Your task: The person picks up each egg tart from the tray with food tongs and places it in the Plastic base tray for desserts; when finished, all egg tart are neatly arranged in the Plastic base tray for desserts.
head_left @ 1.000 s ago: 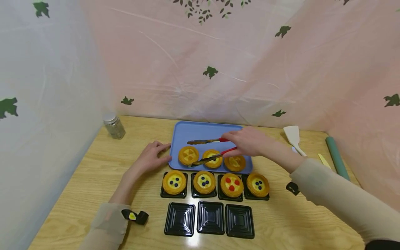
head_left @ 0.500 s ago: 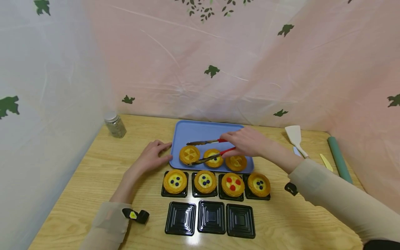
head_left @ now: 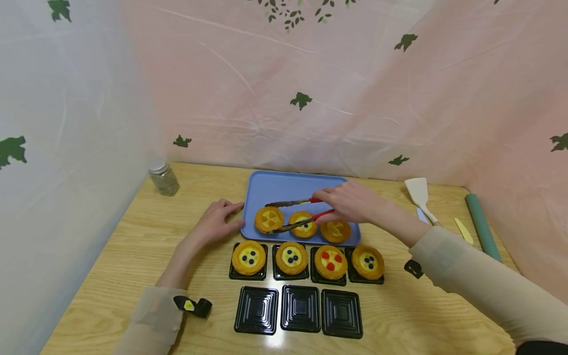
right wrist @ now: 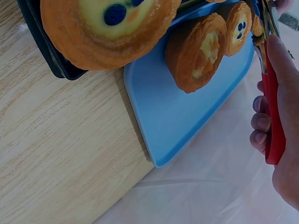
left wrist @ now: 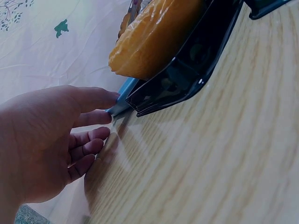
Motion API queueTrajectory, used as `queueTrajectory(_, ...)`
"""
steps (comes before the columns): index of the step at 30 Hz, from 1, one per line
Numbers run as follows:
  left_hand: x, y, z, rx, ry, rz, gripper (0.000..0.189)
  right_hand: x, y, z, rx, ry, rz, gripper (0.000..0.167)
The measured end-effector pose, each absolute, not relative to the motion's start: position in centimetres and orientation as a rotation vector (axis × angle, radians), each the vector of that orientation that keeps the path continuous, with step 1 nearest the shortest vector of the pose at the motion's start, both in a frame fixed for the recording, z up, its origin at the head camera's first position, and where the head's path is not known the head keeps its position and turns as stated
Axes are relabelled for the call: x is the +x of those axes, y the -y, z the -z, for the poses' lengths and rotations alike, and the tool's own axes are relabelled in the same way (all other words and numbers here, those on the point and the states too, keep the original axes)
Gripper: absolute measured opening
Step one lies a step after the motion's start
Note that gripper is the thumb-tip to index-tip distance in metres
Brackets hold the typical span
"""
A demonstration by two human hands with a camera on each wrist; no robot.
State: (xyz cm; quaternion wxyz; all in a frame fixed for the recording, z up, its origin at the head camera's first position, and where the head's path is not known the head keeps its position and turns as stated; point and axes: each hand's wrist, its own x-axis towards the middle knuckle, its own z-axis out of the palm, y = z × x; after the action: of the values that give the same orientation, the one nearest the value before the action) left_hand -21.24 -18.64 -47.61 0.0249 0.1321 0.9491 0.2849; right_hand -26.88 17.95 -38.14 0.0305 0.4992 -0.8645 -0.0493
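Note:
My right hand (head_left: 348,201) grips red-handled tongs (head_left: 290,227) over the blue tray (head_left: 293,180). The tongs' arms are spread, one behind and one in front of the leftmost tart (head_left: 269,220), which has pale wedge-like topping. The front arm passes over a blueberry tart (head_left: 303,218); a third tart (head_left: 335,231) sits at the tray's right, partly under the hand. With fingertips, my left hand (head_left: 216,223) touches the tray's left edge, its other fingers loosely bent in the left wrist view. Whether the tongs touch the leftmost tart I cannot tell.
Before the tray stands a row of tarts on black square holders, among them a strawberry tart (head_left: 330,262). Nearer lie three bare black holders (head_left: 300,308). A jar (head_left: 163,178) stands back left; a white spatula (head_left: 417,193), yellow knife (head_left: 463,230) and green roller (head_left: 482,227) lie right.
The head view has shifted slightly. The tongs have edged a little left relative to the leftmost tart, then stay still; the left hand keeps its place at the tray edge.

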Motion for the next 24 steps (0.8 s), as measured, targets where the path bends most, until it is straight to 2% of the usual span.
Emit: queueTrajectory(24, -21.16, 18.54, 47.65, 0.373, -2.916, -0.888, 0.059, -26.92, -17.94, 38.17, 1.552, 2.639, 0.163, 0.053)
